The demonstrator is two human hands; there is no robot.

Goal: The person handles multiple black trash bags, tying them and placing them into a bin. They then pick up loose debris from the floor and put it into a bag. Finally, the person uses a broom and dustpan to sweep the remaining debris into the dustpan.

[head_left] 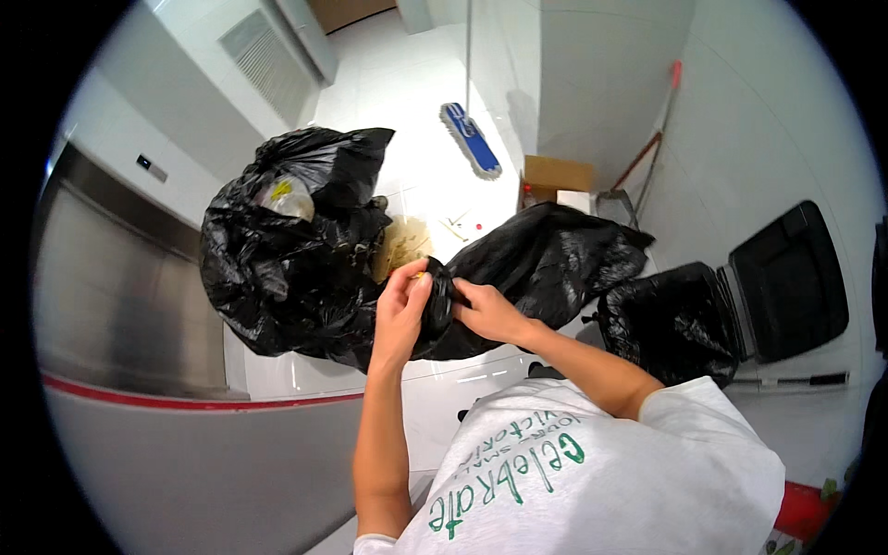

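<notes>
Gathered black film [437,305] is in both hands, in front of the torso, between the bulky black bag [277,268] on the left and a looser black sheet [546,259] on the right. Can't tell if those are one piece or two — the hands hide the join.

Grip: left hand [398,319] pinches the gather between thumb and fingers, right hand [495,314] has thumb and fingers closed on its right side. A small yellow-orange bit shows at the left fingertips, too small to identify.

Handling: film looks thin, limp, glossy. Expect it light on its own, slick if wet, easy to stretch or tear at one pinch point. The left bag is bulged and creased, so probably lumpy and the heavier side; a clear plastic bundle [289,199] shows near its top. The right sheet lies flatter, likely near weightless and floppy.

Where to hold: bunched folds, several layers deep, full-fist rather than fingertip. Avoid single-layer film over the bulge. Keep clear of the side facing the brownish spill [404,242] on the floor [370,92] — likely the dirtiest, slipperiest spot.
</notes>
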